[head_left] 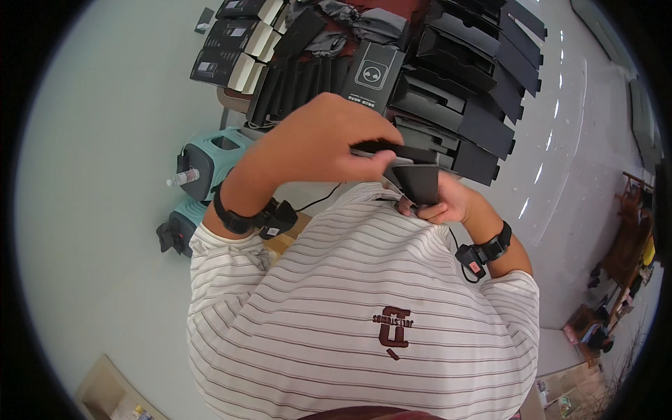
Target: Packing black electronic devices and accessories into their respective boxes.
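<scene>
A black folded cardboard piece (420, 184) with angled flaps is between my hands, close to my striped shirt. My left hand (362, 142) reaches across from the left and pinches its upper part, with the thumb over a thin greyish edge. My right hand (451, 202) grips its lower right side, fingers curled under it; part of these fingers is hidden. Just beyond my hands lies a black printed box (374, 73) with a round white emblem. To its right, open black cardboard boxes (430, 100) with raised lids stand in a row.
Upper left, black-and-white printed cartons (223, 68) are stacked beside upright black panels (294, 84). Grey cloth pouches (380, 23) lie at the far side. Left of the table stand teal-and-grey stools (226, 152), one with a clear plastic bottle (184, 177) on it. A black cable runs near my left wrist.
</scene>
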